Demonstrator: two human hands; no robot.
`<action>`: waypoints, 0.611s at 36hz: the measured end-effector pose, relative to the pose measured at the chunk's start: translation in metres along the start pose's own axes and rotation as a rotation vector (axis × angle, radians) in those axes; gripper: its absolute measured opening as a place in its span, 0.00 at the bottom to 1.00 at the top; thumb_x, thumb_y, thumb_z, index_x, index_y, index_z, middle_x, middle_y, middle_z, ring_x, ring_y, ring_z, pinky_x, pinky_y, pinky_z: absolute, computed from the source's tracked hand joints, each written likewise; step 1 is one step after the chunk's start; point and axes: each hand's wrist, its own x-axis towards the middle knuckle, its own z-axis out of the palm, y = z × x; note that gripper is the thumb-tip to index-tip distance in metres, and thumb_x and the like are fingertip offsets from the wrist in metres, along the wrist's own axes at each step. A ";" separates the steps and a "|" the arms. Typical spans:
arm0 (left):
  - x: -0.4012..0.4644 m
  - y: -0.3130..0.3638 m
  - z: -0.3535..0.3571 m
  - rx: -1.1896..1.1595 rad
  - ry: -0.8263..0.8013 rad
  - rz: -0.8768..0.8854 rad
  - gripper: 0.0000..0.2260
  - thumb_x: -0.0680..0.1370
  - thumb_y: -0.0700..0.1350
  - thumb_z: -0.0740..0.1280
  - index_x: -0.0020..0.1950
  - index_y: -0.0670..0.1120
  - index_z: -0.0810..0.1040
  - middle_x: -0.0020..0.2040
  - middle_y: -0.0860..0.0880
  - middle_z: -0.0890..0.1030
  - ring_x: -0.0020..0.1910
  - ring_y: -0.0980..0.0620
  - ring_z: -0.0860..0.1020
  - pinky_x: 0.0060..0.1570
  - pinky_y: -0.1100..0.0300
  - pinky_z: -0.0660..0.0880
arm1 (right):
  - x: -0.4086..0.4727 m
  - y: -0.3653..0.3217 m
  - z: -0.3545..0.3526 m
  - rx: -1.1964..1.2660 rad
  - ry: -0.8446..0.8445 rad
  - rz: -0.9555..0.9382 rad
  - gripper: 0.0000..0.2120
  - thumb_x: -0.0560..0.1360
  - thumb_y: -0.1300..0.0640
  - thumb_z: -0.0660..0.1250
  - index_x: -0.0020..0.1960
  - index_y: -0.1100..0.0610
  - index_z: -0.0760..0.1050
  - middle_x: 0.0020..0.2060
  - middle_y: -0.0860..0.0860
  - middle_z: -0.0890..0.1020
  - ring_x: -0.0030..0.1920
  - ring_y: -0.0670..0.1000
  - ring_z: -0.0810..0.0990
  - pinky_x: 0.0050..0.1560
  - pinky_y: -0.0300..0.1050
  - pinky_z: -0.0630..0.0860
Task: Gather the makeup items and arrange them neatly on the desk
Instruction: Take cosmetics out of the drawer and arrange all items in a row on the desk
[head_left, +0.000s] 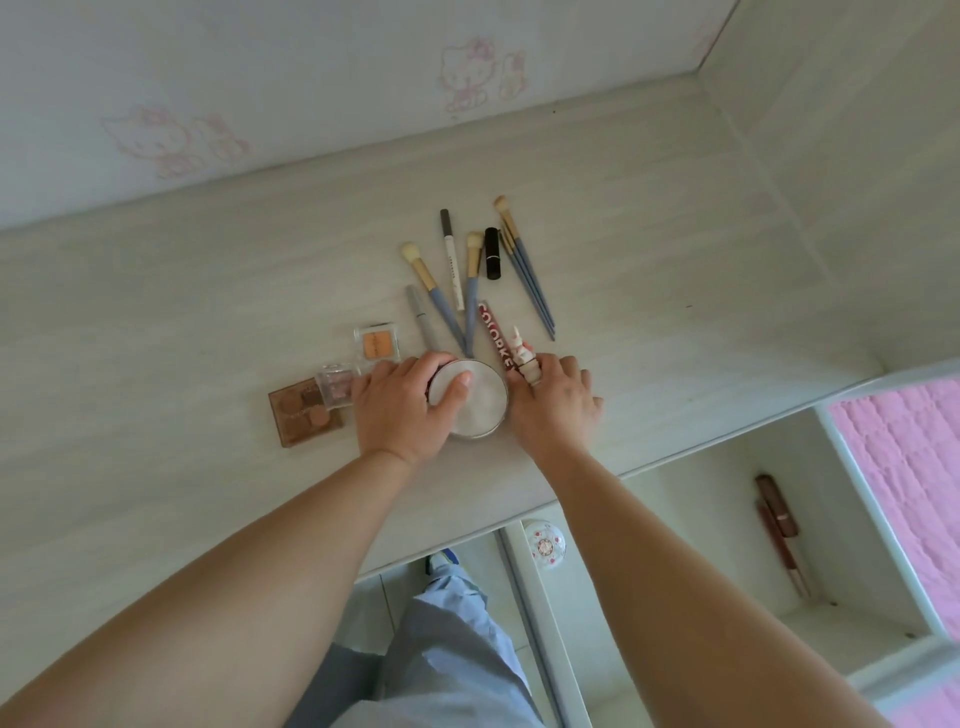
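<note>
Down low, my legs in blue trousers (447, 649) stand by the worktop (156, 322). An open shelf (727, 545) on my right has two brown tubes (776, 514) lying in it, and a round patterned case (544, 543) sits on the ledge beside it.

Both my arms reach out over the worktop. My left hand (400, 410) curls over the round white compact (478, 402), with my thumb on its lid and my fingers (434, 364) wrapped over its far edge. My right hand (553, 405) is just beside the compact, and its fingers pinch a small white bunny-shaped tube (522, 356) that points away from me.

Left of my left hand lie a brown eyeshadow palette (298, 415), a small clear pink pot (336, 384) partly on top of it, and an orange blush case (376, 343).

Farther out, things fan across the worktop: a grey tube (422, 317), two blue-handled brushes (441, 301), a white pencil (452, 260), a red stick with letters (493, 332), a black lipstick (492, 253) and a bunch of thin blue brushes (530, 280).

Last comes the wall with faint pink cat pictures (472, 73).
</note>
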 end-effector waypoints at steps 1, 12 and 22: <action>0.001 0.000 -0.001 0.001 -0.021 -0.006 0.29 0.68 0.67 0.44 0.55 0.57 0.76 0.52 0.55 0.82 0.55 0.47 0.74 0.54 0.54 0.60 | 0.000 0.000 -0.001 0.002 -0.009 0.006 0.17 0.78 0.45 0.58 0.62 0.52 0.71 0.58 0.50 0.73 0.61 0.53 0.68 0.56 0.49 0.63; 0.006 0.006 -0.011 -0.056 -0.154 -0.071 0.16 0.76 0.63 0.59 0.58 0.58 0.74 0.55 0.53 0.80 0.58 0.47 0.74 0.58 0.51 0.65 | 0.006 0.004 -0.021 0.139 -0.162 -0.033 0.22 0.75 0.50 0.62 0.68 0.49 0.66 0.63 0.50 0.69 0.63 0.53 0.70 0.63 0.49 0.66; -0.010 0.020 -0.012 0.072 -0.084 0.027 0.19 0.72 0.66 0.63 0.56 0.57 0.76 0.52 0.53 0.82 0.53 0.46 0.76 0.52 0.53 0.65 | 0.003 0.013 -0.027 0.352 -0.050 0.019 0.18 0.76 0.47 0.63 0.63 0.54 0.72 0.55 0.50 0.71 0.52 0.52 0.76 0.53 0.41 0.71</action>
